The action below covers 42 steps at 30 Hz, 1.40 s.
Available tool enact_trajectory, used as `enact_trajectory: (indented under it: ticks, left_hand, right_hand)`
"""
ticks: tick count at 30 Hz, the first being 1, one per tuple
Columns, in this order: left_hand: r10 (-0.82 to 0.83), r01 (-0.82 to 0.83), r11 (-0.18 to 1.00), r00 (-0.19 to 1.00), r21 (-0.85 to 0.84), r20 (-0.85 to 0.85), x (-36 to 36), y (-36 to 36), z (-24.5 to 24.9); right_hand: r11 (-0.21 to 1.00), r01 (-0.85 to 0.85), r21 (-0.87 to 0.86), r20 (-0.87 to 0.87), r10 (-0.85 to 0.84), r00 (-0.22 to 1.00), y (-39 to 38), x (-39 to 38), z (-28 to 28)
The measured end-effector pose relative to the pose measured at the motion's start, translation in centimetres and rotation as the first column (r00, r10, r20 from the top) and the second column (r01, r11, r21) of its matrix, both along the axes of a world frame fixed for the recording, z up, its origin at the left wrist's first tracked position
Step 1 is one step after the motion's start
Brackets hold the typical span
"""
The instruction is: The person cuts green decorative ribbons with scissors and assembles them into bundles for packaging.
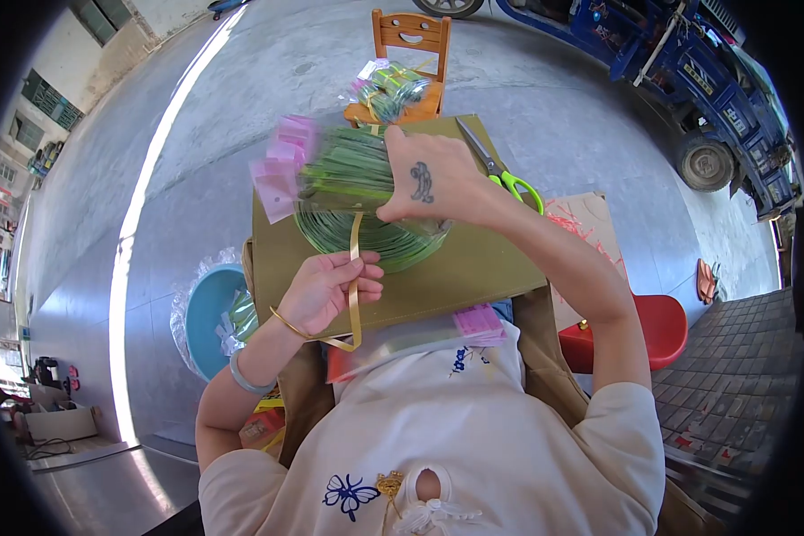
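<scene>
My right hand is wrapped round a bundle of long green stems in clear wrapping with pink labels at its left end. Below the bundle, my left hand pinches a yellow ribbon, which runs up to the bundle and hangs down in a fold toward my lap. A coil of green strands lies on the olive-covered table beneath the bundle. Scissors with green handles rest at the table's far right.
A wooden chair beyond the table holds more wrapped bundles. At the left stands a blue basin; at the right are a red stool and cardboard with red strips. A blue vehicle is farther off.
</scene>
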<state>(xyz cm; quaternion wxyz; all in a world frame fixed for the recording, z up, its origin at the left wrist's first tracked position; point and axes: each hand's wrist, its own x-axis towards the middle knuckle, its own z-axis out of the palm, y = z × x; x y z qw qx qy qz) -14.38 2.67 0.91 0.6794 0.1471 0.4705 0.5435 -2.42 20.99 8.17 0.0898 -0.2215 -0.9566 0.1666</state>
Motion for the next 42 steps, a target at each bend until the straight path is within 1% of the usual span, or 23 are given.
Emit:
enact_trajectory:
  ticks: [2, 6, 8, 9, 10, 11, 12, 13, 14, 15, 16, 18, 20, 21, 22, 24, 27, 30, 33, 35, 36, 39, 42]
  left_hand:
    - [0.033, -0.032, 0.999, 0.998, -0.024, 0.049, 0.3, 0.5, -0.2]
    - [-0.025, 0.032, 0.998, 0.993, -0.061, 0.115, 0.2, -0.2, -0.4]
    - [-0.085, 0.097, 0.993, 0.985, -0.072, 0.153, 0.4, -0.7, 0.0]
    - [-0.228, 0.228, 0.967, 0.974, -0.109, 0.015, 0.3, -0.7, 0.6]
    - [-0.371, 0.351, 0.922, 0.921, -0.162, -0.116, -0.2, -0.8, 1.9]
    - [-0.505, 0.458, 0.859, 0.83, -0.229, -0.236, -0.4, -0.7, 3.4]
    - [-0.552, 0.465, 0.833, 0.69, -0.299, -0.468, -0.1, -0.2, 5.7]
    - [-0.569, 0.447, 0.815, 0.491, -0.369, -0.66, 0.3, 0.3, 8.4]
    - [-0.555, 0.409, 0.803, 0.25, -0.433, -0.794, 0.2, 1.0, 10.0]
    - [-0.363, 0.392, 0.863, 0.042, -0.319, -0.931, 0.0, 1.6, 10.4]
    - [-0.134, 0.403, 0.895, -0.169, -0.193, -0.976, -0.4, 2.4, 10.7]
    - [-0.011, 0.364, 0.924, -0.282, -0.117, -0.959, -1.3, 6.0, 10.7]
    - [0.059, 0.341, 0.933, -0.454, -0.112, -0.889, -4.4, 11.0, 7.3]
    - [-0.137, 0.275, 0.926, -0.394, -0.259, -0.909, -5.1, 13.5, 6.8]
    - [-0.329, 0.22, 0.887, -0.318, -0.406, -0.89, -5.4, 15.7, 6.5]
    - [-0.438, 0.212, 0.816, -0.378, -0.537, -0.815, -6.6, 18.2, 4.5]
    - [-0.488, 0.276, 0.812, -0.162, -0.514, -0.858, -6.7, 18.9, 1.9]
    - [-0.318, 0.22, 0.905, -0.219, -0.364, -0.922, -7.6, 19.2, -0.1]
    - [-0.281, 0.198, 0.927, -0.195, -0.318, -0.94, -8.3, 19.2, -0.9]
    - [-0.114, 0.189, 0.968, -0.262, -0.166, -0.958, -8.4, 19.1, -0.4]
    - [-0.031, 0.19, 0.978, -0.295, -0.09, -0.955, -8.3, 18.9, 0.2]
    - [0.192, 0.32, 0.941, -0.246, 0.107, -0.95, -5.6, 15.7, 5.4]
    - [0.273, 0.377, 0.907, -0.192, 0.186, -0.943, -3.1, 12.6, 7.8]
  right_hand:
    - [0.999, -0.05, -0.012, 0.084, 0.05, 0.995, -1.0, -0.1, 0.0]
    - [0.996, -0.092, -0.02, 0.213, 0.094, 0.972, -2.1, -0.8, -2.6]
    - [0.994, -0.105, 0.018, 0.187, 0.1, 0.977, -2.2, -0.9, -3.4]
    - [0.994, -0.109, 0.025, 0.184, 0.103, 0.978, -2.2, -0.7, -3.5]
    - [0.993, -0.11, 0.03, 0.183, 0.103, 0.978, -2.3, -0.6, -3.6]
    - [0.993, -0.109, 0.035, 0.19, 0.101, 0.977, -2.3, -0.5, -3.7]
    - [0.993, -0.112, 0.042, 0.194, 0.102, 0.976, -2.3, -0.6, -3.8]
    - [0.992, -0.118, 0.05, 0.196, 0.106, 0.975, -2.4, -0.7, -3.9]
    - [0.992, -0.116, 0.055, 0.195, 0.103, 0.975, -2.5, -0.8, -3.9]
    - [0.991, -0.115, 0.063, 0.194, 0.101, 0.976, -2.5, -0.8, -3.9]
    - [0.991, -0.113, 0.071, 0.192, 0.097, 0.976, -2.5, -0.8, -3.9]
    - [0.993, -0.1, 0.066, 0.196, 0.085, 0.977, -2.6, -0.9, -3.8]
    - [0.993, -0.098, 0.068, 0.205, 0.082, 0.975, -2.6, -0.9, -3.6]
    - [0.992, -0.103, 0.074, 0.212, 0.085, 0.974, -2.7, -0.9, -3.6]
    - [0.991, -0.107, 0.079, 0.218, 0.088, 0.972, -2.7, -0.9, -3.5]
    - [0.99, -0.112, 0.081, 0.221, 0.091, 0.971, -2.6, -1.0, -3.4]
    - [0.99, -0.107, 0.089, 0.226, 0.084, 0.97, -2.5, -0.9, -3.8]
    - [0.99, -0.107, 0.088, 0.239, 0.084, 0.967, -2.6, -1.1, -4.0]
    - [0.988, -0.112, 0.102, 0.234, 0.085, 0.968, -2.8, -1.1, -3.8]
    - [0.987, -0.116, 0.115, 0.231, 0.087, 0.969, -2.9, -1.2, -3.5]
    - [0.986, -0.119, 0.12, 0.234, 0.088, 0.968, -3.0, -1.2, -3.4]
    - [0.975, -0.123, 0.185, 0.2, 0.085, 0.976, -3.2, -1.2, -3.6]
    - [0.957, -0.158, 0.242, 0.185, 0.114, 0.976, -3.4, -1.1, -3.5]
